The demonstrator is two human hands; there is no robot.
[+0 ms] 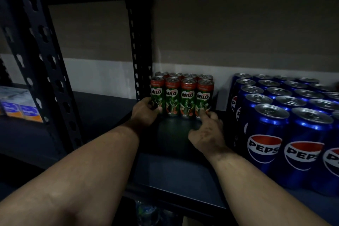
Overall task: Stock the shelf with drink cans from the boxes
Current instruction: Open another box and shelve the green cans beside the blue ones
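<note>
The dark shelf (176, 170) was the biggest thing, with blue Pepsi cans (278, 115) packed on the right. The Milo cans (180, 95) stood at the back in two rows, touching each other. The left hand (145, 111) curled round the left end can, low down. The right hand (207, 130) pinched the right end can near its bottom. These cans looked hard, smooth, slippery, and probably full and heavy, so holding low and squeezing both ends seemed best
</note>
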